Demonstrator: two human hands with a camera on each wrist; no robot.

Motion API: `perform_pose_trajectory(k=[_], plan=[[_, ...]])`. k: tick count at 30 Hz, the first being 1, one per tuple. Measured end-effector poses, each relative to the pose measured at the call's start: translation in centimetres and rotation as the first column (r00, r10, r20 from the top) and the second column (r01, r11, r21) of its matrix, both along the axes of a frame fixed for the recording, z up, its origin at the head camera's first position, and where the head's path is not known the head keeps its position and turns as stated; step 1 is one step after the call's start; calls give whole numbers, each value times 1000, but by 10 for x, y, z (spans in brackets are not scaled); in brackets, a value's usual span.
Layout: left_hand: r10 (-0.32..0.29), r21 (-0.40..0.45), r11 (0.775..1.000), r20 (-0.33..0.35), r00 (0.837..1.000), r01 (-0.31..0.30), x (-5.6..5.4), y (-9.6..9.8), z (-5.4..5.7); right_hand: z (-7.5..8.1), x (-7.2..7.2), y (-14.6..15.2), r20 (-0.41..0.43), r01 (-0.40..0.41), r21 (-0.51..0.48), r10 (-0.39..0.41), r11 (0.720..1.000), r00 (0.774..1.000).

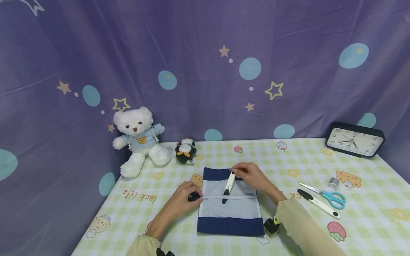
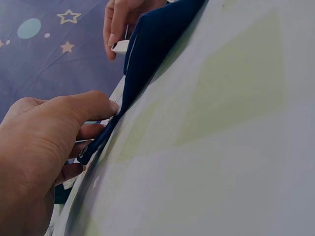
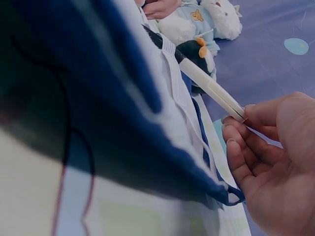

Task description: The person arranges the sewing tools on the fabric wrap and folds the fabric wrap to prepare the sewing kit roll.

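A navy and pale grey cloth tool case [image 1: 230, 225] lies spread on the table, with a white elastic band [image 1: 243, 197] across its middle. My left hand [image 1: 182, 199] pinches its left edge where the band ends, thumb on top. A short dark strap with a metal snap [image 2: 82, 151] sticks out by those fingers. Between thumb and fingertips, my right hand [image 1: 251, 176] holds the upper end of a slim white tool [image 1: 230, 180] with a black end. That tool slants down over the case, and its black end passes under the elastic band in the right wrist view.
Right of the case lie blue-handled scissors [image 1: 334, 199], a second black-and-white tool [image 1: 320, 206] and a grey tape roll [image 1: 333, 183]. A black clock [image 1: 355, 139] stands at back right. A white teddy bear [image 1: 137, 142] and a penguin plush [image 1: 185, 151] sit at back left.
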State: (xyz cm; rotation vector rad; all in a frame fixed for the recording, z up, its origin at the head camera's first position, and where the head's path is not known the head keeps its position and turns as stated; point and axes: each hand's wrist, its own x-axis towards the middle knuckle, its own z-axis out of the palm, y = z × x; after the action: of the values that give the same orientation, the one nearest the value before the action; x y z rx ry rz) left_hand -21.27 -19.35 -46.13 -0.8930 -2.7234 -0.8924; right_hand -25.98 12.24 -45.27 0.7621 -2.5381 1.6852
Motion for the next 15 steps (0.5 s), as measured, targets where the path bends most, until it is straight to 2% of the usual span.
perform_pose_trajectory(k=[15], plan=[[2,-2,1000,7,1000,-2,0,0,0,2,-1,-5,3,-8,47,8,999,1000]])
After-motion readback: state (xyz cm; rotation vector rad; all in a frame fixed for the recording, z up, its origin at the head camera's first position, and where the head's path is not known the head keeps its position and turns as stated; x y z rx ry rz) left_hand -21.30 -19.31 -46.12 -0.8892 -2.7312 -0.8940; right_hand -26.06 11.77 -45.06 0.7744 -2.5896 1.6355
